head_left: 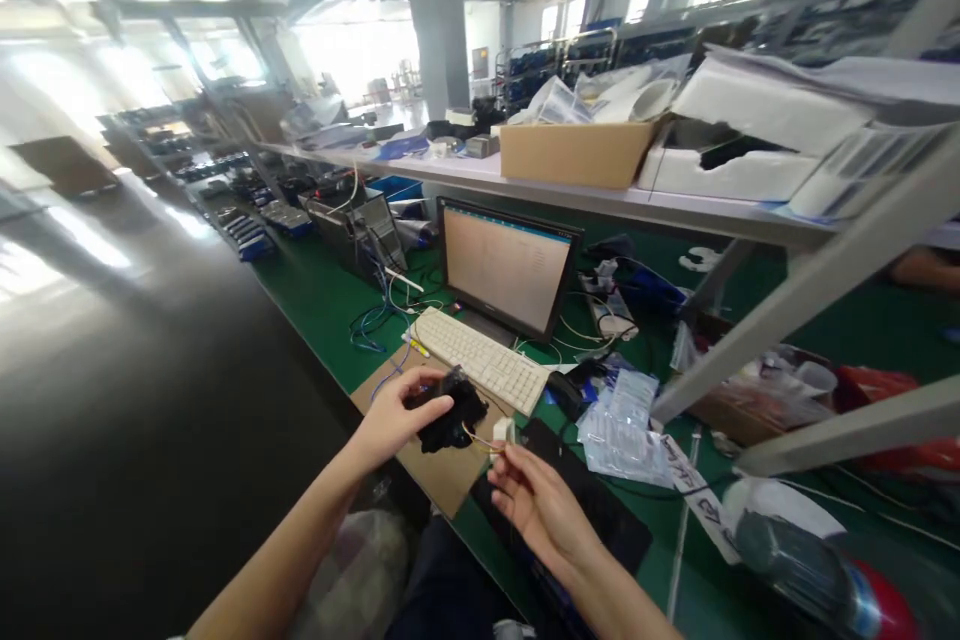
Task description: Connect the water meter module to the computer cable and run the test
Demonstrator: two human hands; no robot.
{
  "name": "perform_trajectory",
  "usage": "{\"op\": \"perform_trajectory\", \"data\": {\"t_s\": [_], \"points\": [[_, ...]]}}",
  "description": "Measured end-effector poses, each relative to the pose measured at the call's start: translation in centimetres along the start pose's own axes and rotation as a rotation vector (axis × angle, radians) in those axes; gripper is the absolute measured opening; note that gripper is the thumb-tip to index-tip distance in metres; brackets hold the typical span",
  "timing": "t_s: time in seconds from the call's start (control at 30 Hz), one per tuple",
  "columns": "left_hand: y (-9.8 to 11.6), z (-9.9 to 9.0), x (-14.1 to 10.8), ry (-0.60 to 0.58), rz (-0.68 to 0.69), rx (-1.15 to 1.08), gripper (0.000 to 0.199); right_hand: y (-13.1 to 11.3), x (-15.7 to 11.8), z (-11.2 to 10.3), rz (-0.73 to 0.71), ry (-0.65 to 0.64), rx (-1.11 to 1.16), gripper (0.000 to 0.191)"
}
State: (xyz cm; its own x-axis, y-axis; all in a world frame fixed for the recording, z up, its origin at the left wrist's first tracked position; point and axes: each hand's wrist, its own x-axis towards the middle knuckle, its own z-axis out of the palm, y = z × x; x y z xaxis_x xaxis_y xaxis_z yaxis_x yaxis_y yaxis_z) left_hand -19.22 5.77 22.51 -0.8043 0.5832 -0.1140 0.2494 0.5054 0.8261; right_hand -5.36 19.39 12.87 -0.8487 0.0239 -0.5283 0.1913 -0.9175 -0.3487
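My left hand (401,412) is closed around a small black device (459,410) whose exact kind I cannot make out, its thumb lying across the top. Thin light-coloured wires (480,440) run from the device's lower right side to my right hand (536,495). The thumb and index finger of that hand pinch the wires near their end. A small white piece (504,430) shows just beyond those fingertips; whether it touches them is unclear. Below the device lies a brown cardboard sheet (442,485). A white keyboard (480,360) sits just past both hands.
Behind the keyboard stands a monitor (506,265). Clear plastic bags (626,430) and a black mat (600,520) lie to the right on the green bench. A slanted metal strut (810,320) and a bottle (795,560) stand farther right. Above runs a shelf (450,170) with a cardboard box (574,155).
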Motion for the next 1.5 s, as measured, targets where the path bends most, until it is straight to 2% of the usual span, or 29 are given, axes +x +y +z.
{"op": "perform_trajectory", "data": {"t_s": [0.1, 0.2, 0.27, 0.33, 0.4, 0.47, 0.5, 0.53, 0.6, 0.67, 0.73, 0.83, 0.9, 0.97, 1.03, 1.13, 1.23, 1.37, 1.5], "points": [[-3.0, -0.9, 5.2, -0.206, 0.087, 0.128, 0.037, 1.3, 3.5, -1.5, -0.166, 0.086, -0.34, 0.048], [-4.7, -0.3, 9.7, -0.414, 0.199, 0.172, 0.026, 0.5, 6.5, -0.7, -0.54, 0.254, -0.652, 0.046], [-5.4, 0.5, 12.0, -0.52, 0.213, 0.132, 0.024, -0.2, 8.5, 0.2, -0.709, 0.251, -0.772, 0.055], [-6.5, 1.1, 13.4, -0.571, 0.19, 0.068, 0.032, -0.4, 10.7, 0.5, -0.764, 0.235, -0.839, 0.048], [-8.8, 1.1, 14.0, -0.562, 0.16, 0.023, 0.048, 0.2, 12.9, -0.4, -0.796, 0.357, -0.781, 0.034], [-12.3, 1.0, 13.6, -0.538, 0.17, 0.097, 0.069, 1.4, 14.7, -2.0, -0.769, 0.53, -0.548, 0.039], [-14.4, 1.1, 13.2, -0.558, 0.209, 0.226, 0.08, 2.1, 15.5, -2.9, -0.72, 0.573, -0.408, 0.045], [-16.5, 1.3, 12.7, -0.598, 0.27, 0.378, 0.092, 2.7, 16.1, -3.6, -0.671, 0.576, -0.287, 0.051], [-20.4, 2.2, 11.8, -0.653, 0.447, 0.639, 0.097, 4.0, 16.9, -4.4, -0.608, 0.521, -0.14, 0.058], [-23.1, 3.1, 11.4, -0.613, 0.581, 0.808, 0.093, 5.3, 17.2, -4.4, -0.63, 0.471, -0.115, 0.058], [-24.5, 3.6, 11.5, -0.528, 0.663, 0.833, 0.088, 6.7, 17.2, -3.9, -0.682, 0.455, -0.155, 0.056], [-25.1, 2.3, 12.1, -0.479, 0.718, 0.511, 0.08, 8.9, 17.1, -2.8, -0.767, 0.477, -0.261, 0.054], [-25.5, 0.8, 12.4, -0.451, 0.686, 0.254, 0.081, 10.0, 17.1, -1.9, -0.819, 0.515, -0.319, 0.053], [-26.4, -0.5, 12.4, -0.4, 0.659, 0.101, 0.083, 10.4, 17.1, -0.9, -0.853, 0.548, -0.388, 0.048], [-27.9, -0.9, 11.8, -0.34, 0.631, -0.028, 0.084, 10.0, 17.3, 0.3, -0.857, 0.577, -0.498, 0.037], [-30.2, 0.2, 10.4, -0.279, 0.562, -0.212, 0.09, 8.6, 17.7, 2.0, -0.786, 0.618, -0.726, 0.022], [-31.6, 1.8, 9.2, -0.245, 0.496, -0.319, 0.098, 7.3, 18.6, 3.2, -0.638, 0.647, -0.962, 0.015], [-32.1, 2.5, 8.8, -0.207, 0.442, -0.378, 0.111, 6.7, 20.6, 3.7, -0.476, 0.655, -1.198, 0.016], [-32.1, 2.1, 8.8, -0.223, 0.434, -0.396, 0.117, 6.7, 22.0, 3.4, -0.43, 0.654, -1.368, 0.018]]}}
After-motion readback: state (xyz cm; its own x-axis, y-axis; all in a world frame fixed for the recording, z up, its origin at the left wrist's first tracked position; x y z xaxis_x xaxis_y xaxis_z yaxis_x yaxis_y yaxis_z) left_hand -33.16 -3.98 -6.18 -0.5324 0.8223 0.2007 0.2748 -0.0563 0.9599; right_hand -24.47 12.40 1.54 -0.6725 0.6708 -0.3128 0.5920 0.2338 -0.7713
